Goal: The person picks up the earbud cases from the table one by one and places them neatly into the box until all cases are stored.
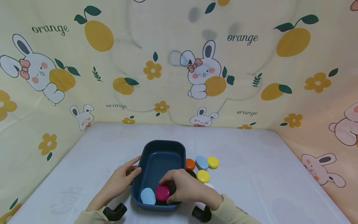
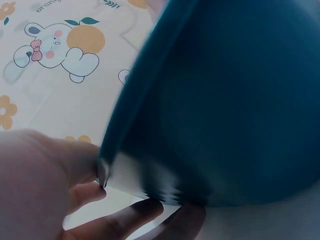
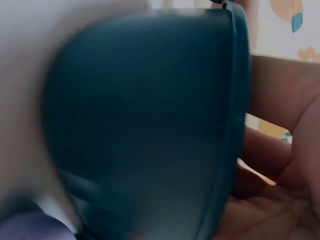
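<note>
A dark blue rectangular box (image 1: 161, 161) with rounded corners sits on the table. My left hand (image 1: 118, 183) holds its left side, thumb at the rim and fingertips (image 2: 145, 206) against the outer wall. At the box's near end, my right hand (image 1: 185, 188) pinches a dark pink, glossy round piece (image 1: 162, 193) between thumb and fingers. Left of it in the box lies a light blue rounded piece (image 1: 148, 196). Something dark shows under the pink piece, partly hidden. The right wrist view is filled mostly by the box wall (image 3: 145, 110), with fingers and palm beside the rim.
Right of the box lie loose pieces: an orange one (image 1: 190, 164), a light blue one (image 1: 201, 162), yellow ones (image 1: 213, 162), a black one (image 1: 191, 173) and white ones (image 1: 209, 185) partly behind my right hand. Printed cloth walls (image 1: 167, 93) enclose the table's back and sides.
</note>
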Tool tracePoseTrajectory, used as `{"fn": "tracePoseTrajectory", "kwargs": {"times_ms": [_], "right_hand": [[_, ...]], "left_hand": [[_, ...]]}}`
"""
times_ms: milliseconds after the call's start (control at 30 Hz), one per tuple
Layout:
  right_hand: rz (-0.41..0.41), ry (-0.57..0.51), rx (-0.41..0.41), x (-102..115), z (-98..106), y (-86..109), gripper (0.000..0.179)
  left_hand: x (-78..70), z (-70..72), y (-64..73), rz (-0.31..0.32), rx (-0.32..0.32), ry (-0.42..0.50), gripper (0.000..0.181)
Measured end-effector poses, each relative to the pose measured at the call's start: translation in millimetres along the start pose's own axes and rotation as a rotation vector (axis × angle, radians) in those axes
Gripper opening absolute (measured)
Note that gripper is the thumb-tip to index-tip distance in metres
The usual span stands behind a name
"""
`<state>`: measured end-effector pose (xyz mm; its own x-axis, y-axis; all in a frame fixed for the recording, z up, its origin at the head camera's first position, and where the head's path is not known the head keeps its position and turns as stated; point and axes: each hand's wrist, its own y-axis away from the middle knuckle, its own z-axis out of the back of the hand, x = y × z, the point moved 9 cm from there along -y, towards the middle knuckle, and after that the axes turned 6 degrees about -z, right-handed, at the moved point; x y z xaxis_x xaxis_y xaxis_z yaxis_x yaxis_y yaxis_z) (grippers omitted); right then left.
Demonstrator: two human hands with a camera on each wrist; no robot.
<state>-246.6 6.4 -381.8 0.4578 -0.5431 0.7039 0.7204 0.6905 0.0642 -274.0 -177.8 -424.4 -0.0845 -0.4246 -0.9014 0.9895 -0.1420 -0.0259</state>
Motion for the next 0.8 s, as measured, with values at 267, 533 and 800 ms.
{"fn": "tracePoseTrajectory", "kwargs": {"times_ms": [267,533,800], "right_hand": [[-0.041,-0.072,-0.005,-6.2,5.3,-0.9,0.041],[-0.070,-0.126,-0.117,-9.8,16.8,2.0,0.039],[-0.034,-0.218,-0.272,-11.9,31.9,7.8,0.037]], "left_hand": [[-1.3,-0.2,0.7,-0.004,-0.002,-0.016,0.053],[-0.5,-0.6,-0.1,0.005,-0.009,-0.022,0.053],[0.3,-0.9,0.3,0.011,-0.013,-0.031,0.054]]}}
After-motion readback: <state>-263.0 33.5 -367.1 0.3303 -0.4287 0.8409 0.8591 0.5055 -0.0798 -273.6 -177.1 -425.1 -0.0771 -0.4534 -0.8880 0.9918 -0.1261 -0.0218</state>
